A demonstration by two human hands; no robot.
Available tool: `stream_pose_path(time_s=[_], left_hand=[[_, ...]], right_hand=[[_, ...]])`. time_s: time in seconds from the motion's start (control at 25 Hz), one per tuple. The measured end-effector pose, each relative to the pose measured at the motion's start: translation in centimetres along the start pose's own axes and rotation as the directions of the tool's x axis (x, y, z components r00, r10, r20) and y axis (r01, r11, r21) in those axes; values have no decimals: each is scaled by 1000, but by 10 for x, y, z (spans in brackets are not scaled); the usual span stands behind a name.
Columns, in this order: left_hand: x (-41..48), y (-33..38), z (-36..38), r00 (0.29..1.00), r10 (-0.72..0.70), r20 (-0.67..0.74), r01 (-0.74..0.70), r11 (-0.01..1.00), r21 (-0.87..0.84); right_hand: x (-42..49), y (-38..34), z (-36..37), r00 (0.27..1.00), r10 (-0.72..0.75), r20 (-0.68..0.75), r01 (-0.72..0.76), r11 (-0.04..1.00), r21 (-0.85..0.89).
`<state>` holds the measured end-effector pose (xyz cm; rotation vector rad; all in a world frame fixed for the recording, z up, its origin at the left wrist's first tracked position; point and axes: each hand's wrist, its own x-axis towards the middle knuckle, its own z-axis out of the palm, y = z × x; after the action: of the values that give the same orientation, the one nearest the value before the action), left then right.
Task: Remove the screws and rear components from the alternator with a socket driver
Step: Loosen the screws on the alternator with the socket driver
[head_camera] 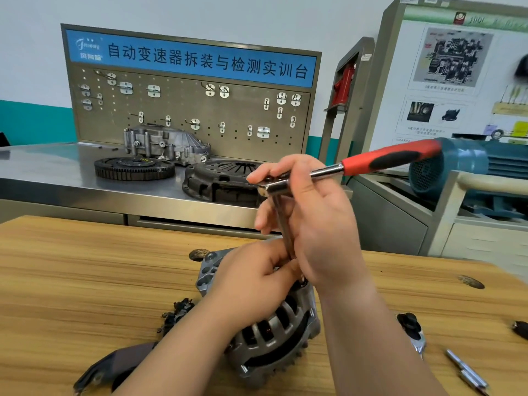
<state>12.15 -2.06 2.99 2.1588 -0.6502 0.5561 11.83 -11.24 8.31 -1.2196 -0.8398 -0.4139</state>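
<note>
While a black cover [114,367] and chrome bits [468,372] are lying nearest, outside either wrist, the alternator [274,332] is sitting on the wooden table [71,267] directly under the left fingers. The left hand [251,281] is resting on its rear face, fingers curled round the foot of the shaft [283,224] and pinching it where it is meeting the housing. The socket and screw are hiding beneath them. Just above, the right hand [308,224] is gripping the top of the shaft and the head of the driver [323,172], fingers wrapped close with one lying over the head. The red handle [391,159] is jutting out past the right fingertips, untouched. The step appears to be working a rear screw loose. Doing it well probably means holding the shaft square to the screw, pressing down through the head so the socket is not riding off, and leaning the left hand's weight on the unclamped alternator. If the screw is binding, a grip out on the handle should give more leverage. Well beyond the fingertips, a clutch [220,178] and flywheel [134,168] are lying on a steel bench [57,178].
</note>
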Motion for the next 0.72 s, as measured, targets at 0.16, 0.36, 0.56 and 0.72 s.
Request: stream_pose_path(time_s=[0.16, 0.36, 0.56, 0.72], left_hand=[[-2, 2, 3, 991, 17, -130, -42, 980, -193], [-2, 0, -2, 1000, 20, -3, -20, 1000, 15], [-2, 3, -1, 1000, -21, -2, 21, 999, -30], [-1, 4, 3, 991, -137, -13, 134, 982, -131]], right_hand=[[-3, 12, 2, 834, -511, 208, 442, 394, -806], [-2, 5, 3, 997, -52, 56, 60, 986, -159], [-2, 4, -1, 992, 70, -108, -70, 998, 5], [-4, 9, 1, 897, -433, 89, 415, 754, -510]])
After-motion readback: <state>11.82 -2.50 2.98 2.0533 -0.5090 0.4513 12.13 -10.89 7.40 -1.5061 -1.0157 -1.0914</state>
